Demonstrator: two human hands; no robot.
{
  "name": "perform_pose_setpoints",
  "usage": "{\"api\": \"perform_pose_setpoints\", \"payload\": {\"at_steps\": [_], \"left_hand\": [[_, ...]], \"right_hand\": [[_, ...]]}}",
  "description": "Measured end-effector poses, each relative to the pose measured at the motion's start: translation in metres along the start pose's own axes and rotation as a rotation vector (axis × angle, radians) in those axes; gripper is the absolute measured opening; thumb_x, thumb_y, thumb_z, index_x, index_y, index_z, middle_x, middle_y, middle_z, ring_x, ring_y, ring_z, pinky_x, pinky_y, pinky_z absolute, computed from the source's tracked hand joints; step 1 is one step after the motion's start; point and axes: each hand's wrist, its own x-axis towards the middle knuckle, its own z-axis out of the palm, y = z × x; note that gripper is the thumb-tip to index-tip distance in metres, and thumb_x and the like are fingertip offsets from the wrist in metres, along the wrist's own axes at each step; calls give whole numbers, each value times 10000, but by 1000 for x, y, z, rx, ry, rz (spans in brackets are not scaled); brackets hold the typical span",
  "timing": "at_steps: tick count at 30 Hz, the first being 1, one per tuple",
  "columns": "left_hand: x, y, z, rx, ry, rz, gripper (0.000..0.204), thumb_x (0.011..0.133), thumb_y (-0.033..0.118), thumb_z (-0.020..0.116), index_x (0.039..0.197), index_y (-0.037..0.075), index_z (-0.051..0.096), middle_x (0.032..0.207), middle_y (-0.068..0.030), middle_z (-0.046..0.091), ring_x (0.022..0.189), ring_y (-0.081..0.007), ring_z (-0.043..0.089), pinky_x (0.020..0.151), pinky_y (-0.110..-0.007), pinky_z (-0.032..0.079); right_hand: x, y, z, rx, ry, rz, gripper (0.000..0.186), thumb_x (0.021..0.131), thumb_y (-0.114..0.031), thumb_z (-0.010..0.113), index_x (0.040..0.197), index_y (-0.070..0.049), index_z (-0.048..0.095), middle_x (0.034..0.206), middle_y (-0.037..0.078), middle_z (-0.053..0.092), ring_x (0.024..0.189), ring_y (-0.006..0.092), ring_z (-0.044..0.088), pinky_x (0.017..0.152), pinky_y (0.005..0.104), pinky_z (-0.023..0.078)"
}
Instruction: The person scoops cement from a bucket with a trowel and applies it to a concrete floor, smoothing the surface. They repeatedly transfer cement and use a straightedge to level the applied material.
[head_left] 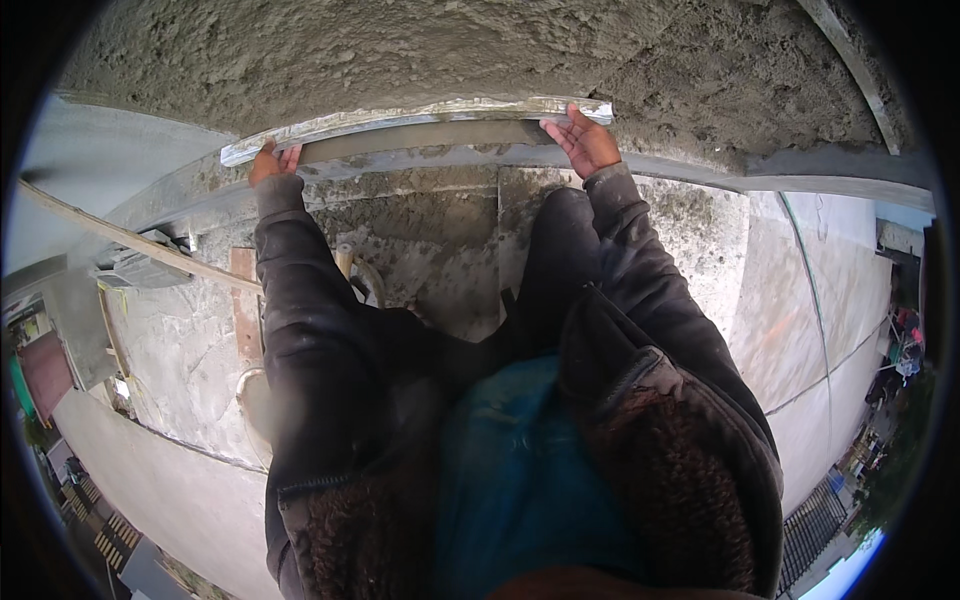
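The rough plaster wall [400, 50] blocks me right behind the metal straightedge [420, 118]; below the straightedge, open room around my knees.

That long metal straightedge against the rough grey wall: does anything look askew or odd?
Nothing stands out. Both hands, left and right, press the long metal straightedge level against the rough grey plaster wall.

I see a rough grey wet-plaster wall [420, 45] bearing a long metal straightedge [420, 118] pressed flat along its lower edge.
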Motion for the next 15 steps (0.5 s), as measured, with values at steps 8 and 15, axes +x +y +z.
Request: {"api": "perform_pose_setpoints", "payload": {"at_steps": [8,15], "left_hand": [[22,27,-17,0,-77,59,467,913,23,652,1307,-106,437,1208,-295,559,982,-434,655,757,-526,658],[-38,24,0,-99,-176,54,413,930,41,642,1261,-134,467,1199,-312,549,1016,-434,638,817,-555,638]], "right_hand": [[-5,16,33,41,13,-26,606,971,-210,650,1366,145,357,1250,273,538,1146,387,602,1015,414,541],[-44,-52,24,-76,-41,-93,615,1005,-210,594,1399,151,289,1280,301,500,1160,375,595,1038,379,523]]}}
